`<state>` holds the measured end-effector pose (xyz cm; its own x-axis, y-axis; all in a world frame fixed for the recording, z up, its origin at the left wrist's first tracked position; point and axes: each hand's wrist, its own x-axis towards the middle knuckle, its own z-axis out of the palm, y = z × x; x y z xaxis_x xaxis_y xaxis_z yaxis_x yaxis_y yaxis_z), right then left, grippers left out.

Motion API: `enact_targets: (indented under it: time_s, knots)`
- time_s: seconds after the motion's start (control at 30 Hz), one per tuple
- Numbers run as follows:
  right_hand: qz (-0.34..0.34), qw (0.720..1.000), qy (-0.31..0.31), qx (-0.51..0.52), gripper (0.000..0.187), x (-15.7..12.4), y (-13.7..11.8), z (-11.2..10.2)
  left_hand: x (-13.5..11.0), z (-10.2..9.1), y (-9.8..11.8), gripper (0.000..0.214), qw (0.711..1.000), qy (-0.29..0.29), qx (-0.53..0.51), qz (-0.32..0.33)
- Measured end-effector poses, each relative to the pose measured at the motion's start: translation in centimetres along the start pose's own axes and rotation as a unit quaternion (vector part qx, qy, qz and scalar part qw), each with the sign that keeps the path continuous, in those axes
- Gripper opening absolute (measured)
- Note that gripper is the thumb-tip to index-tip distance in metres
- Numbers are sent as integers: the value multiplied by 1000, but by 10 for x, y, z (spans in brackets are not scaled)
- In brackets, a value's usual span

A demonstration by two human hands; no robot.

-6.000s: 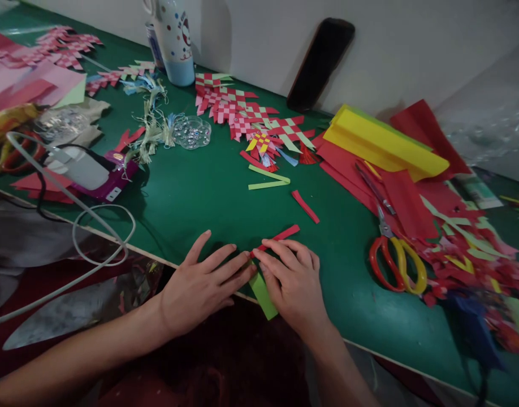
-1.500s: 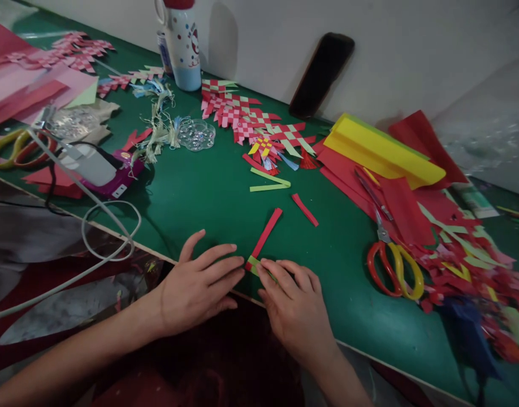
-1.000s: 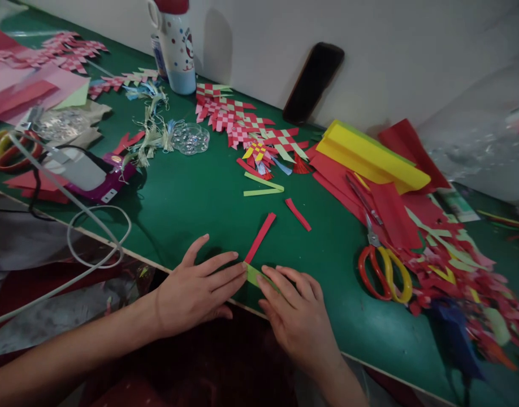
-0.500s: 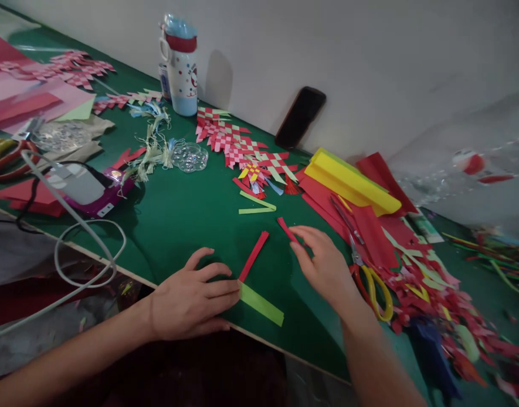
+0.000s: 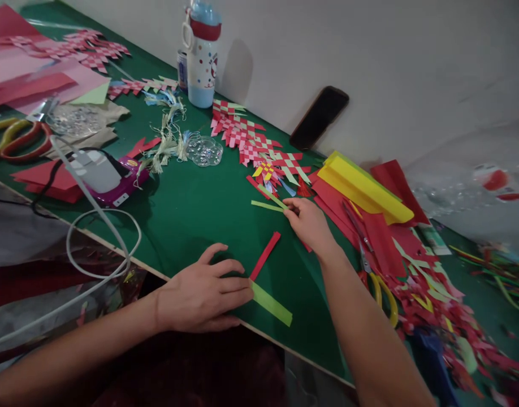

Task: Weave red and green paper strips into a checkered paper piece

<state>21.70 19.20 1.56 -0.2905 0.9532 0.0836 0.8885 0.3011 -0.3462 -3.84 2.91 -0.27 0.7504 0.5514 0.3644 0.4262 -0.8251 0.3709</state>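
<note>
1. Green paper strip (image 5: pixel 273 305), head view: it lies flat near the edge of the green table (image 5: pixel 187 209), running toward 4 o'clock from the fingertips of the left hand (image 5: pixel 204 291). A red paper strip (image 5: pixel 265 256) runs from the same spot toward 1 o'clock.
2. Left hand: laid palm down and unclenched, fingers spread, its fingertips on the corner where the two strips meet. They hide the corner itself.
3. Right hand (image 5: pixel 306 223): at 2 o'clock from the left hand, thumb and forefinger at the bend of a folded light green strip (image 5: pixel 266 206). Whether they grip it or only touch it, I cannot tell. Its two legs point toward 9 and 10 o'clock.
4. Short red strip (image 5: pixel 307 247): partly hidden, it pokes out at 6 o'clock from the right hand.
5. Around the right hand: woven paper pieces (image 5: pixel 246 146) overlap in a row at 11 o'clock, a phone (image 5: pixel 319 117) leans against the wall (image 5: pixel 390 68) at 12, folded yellow paper (image 5: pixel 365 189) lies at 2, and scissors (image 5: pixel 390 305) lie at 4, beside paper scraps (image 5: pixel 437 311).
6. From the left hand, a clear bead tray (image 5: pixel 205 151) sits at 12 o'clock, with a bottle (image 5: pixel 202 68) upright beyond it.
</note>
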Motion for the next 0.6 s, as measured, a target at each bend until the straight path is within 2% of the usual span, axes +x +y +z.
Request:
enact_targets:
  time_s: [0.2, 0.33, 0.53, 0.6]
  knots:
    - [30, 998, 24, 46, 13, -7, -2, -4, 0, 0, 1, 38, 1000, -3, 3, -5]
    - [43, 993, 47, 100, 20, -18, -2, -15, -1, 1, 2, 32, 1000, -3, 4, -7]
    - [69, 979, 90, 170, 28, -57, 1, -34, 0, 0, 2, 37, 1000, -9, 3, -6]
    - [92, 962, 81, 245, 29, -75, 1, -34, 0, 0, 3, 41, 1000, -18, 6, -6]
